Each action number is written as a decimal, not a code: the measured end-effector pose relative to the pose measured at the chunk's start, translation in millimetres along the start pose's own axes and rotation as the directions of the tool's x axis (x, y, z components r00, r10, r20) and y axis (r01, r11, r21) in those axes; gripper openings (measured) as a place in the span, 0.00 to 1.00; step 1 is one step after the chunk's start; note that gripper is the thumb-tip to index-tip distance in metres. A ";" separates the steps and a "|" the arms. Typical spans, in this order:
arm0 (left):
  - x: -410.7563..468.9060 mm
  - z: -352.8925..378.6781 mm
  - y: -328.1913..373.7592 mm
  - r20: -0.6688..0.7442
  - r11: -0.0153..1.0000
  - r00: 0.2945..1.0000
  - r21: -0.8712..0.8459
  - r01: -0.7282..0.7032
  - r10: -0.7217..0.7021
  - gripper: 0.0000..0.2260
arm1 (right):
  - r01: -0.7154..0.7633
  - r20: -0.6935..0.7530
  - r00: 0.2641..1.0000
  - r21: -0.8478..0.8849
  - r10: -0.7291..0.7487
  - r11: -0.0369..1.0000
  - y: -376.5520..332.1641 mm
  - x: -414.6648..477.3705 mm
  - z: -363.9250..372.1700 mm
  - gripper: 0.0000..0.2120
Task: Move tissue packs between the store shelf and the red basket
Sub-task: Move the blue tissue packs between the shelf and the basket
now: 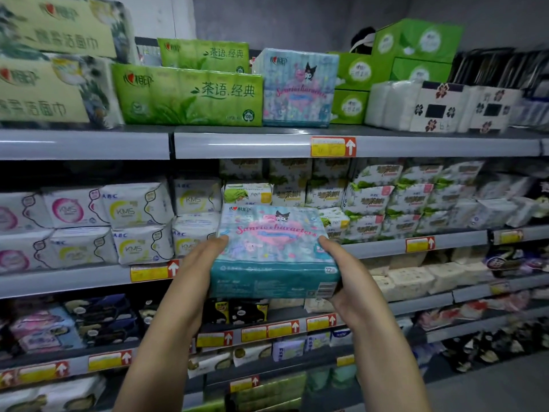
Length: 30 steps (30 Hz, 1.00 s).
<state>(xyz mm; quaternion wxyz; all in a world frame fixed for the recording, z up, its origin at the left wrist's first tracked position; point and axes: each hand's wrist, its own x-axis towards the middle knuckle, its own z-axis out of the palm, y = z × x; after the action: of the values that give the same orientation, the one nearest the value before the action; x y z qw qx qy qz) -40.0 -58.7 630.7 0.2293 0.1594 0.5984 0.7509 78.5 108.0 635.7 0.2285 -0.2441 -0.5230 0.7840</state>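
I hold a light blue cartoon-printed tissue pack [273, 251] in both hands, in front of the second shelf. My left hand [196, 272] grips its left side with the thumb on top. My right hand [347, 275] grips its right side the same way. A matching blue pack [297, 87] stands upright on the top shelf [237, 144], between green tissue packs [190, 96] and green boxes [350, 90]. The red basket is not in view.
Large yellow-green packs [50, 87] fill the top shelf's left end and white flower-marked packs [439, 108] its right. Lower shelves [74, 278] are crowded with white and green pad packets. Grey floor [490, 388] shows at the bottom right.
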 end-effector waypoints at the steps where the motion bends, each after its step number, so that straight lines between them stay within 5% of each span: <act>1: 0.0 6.5 1.4 0.003 1.000 1.000 -0.005 0.001 -0.001 0.24 | -0.003 -0.003 1.000 0.005 0.003 1.000 -3.1 1.4 -4.6 0.14; 3: 0.1 19.0 3.1 0.000 1.000 1.000 -0.007 0.006 -0.006 0.17 | -0.007 -0.013 1.000 0.011 0.007 1.000 -10.2 5.0 -14.6 0.14; 7: 5.3 46.4 4.8 -0.019 1.000 1.000 0.011 -0.017 0.017 0.30 | -0.005 -0.007 1.000 0.034 0.006 0.999 -25.4 13.4 -36.6 0.14; 25: -0.4 123.1 -5.4 -0.092 0.998 0.995 -0.048 -0.051 0.047 0.37 | -0.009 0.047 0.999 0.022 0.008 1.000 -55.2 37.3 -106.7 0.19; 30: 4.8 115.9 0.8 -0.116 0.997 0.992 -0.045 -0.057 0.051 0.32 | -0.015 0.048 0.999 0.017 0.015 1.000 -54.8 45.5 -96.6 0.34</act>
<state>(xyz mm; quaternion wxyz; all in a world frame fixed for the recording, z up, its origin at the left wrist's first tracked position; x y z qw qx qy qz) 15.4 39.4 658.4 0.1778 0.1266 0.5878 0.7790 108.9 223.5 648.0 0.2122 -0.2271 -0.5195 0.7959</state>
